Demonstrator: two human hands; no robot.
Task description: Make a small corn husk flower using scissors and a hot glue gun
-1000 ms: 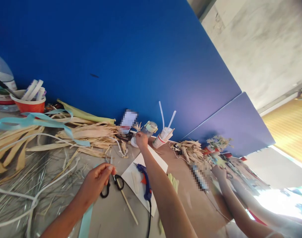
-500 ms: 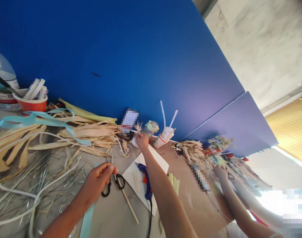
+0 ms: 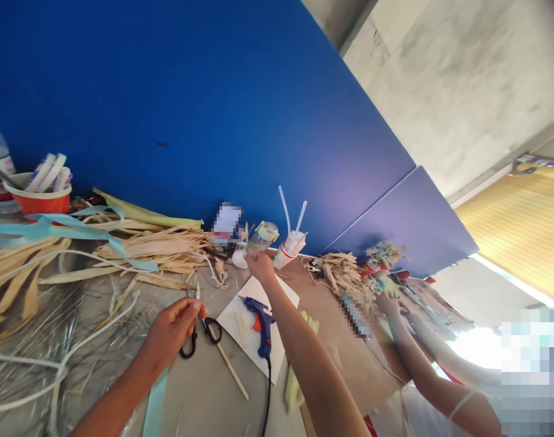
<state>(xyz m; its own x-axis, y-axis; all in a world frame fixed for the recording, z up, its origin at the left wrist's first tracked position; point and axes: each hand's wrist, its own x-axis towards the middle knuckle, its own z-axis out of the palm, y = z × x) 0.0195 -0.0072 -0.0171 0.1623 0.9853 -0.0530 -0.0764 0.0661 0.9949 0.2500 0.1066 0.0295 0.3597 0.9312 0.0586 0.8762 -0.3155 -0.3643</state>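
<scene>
My left hand (image 3: 174, 325) is closed in a pinch over black-handled scissors (image 3: 213, 330). Whatever its fingertips hold, if anything, is too small to make out. Beyond the glue gun, my right hand (image 3: 261, 267) reaches to the back of the table with curled fingers. It is in front of a clear bottle with a yellowish-green lid (image 3: 266, 232) and beside a round white object (image 3: 239, 258); what its fingers grip is hidden. A blue glue gun (image 3: 264, 331) lies on a white sheet (image 3: 240, 303). A thin pale stick (image 3: 232, 370) extends below the scissors.
Dried husk strips (image 3: 153, 246), light-blue ribbon (image 3: 83, 224) and a white cord (image 3: 60, 364) cover the left side. A paper cup with straws (image 3: 288, 249) stands behind my right hand. Another person's hand (image 3: 388, 303) works at the right. A blue panel (image 3: 190, 109) rises behind.
The view has shifted, so most things appear farther left. My right hand has drawn back slightly to the right relative to the bottle. My left hand stays pinched by the scissors.
</scene>
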